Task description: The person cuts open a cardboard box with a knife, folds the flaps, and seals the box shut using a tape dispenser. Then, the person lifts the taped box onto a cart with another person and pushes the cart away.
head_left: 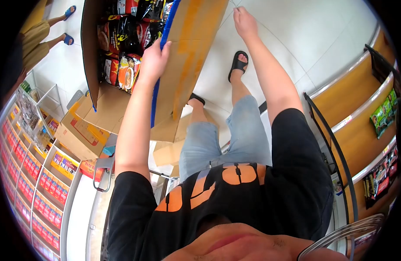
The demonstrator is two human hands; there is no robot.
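Note:
A large cardboard box (107, 98) stands open in front of me at the upper left, packed with several instant noodle packets (130, 71) in black, red and orange wrappers. My left hand (154, 61) is closed over the blue-taped edge of its raised flap (189, 52), thumb on the outer side. Brown tape strips run along that flap. My right hand (245, 21) reaches forward over the floor, just right of the flap's far end. Its fingers are curled and pressed together; whatever is in them, if anything, is hidden.
Wooden shelves (339, 104) with green snack bags (384, 114) curve along my right. Shelves of red packs (47, 211) line the left. Another carton (80, 132) sits beside the big box. At upper left a person in blue sandals (68, 39) stands on the tiled floor.

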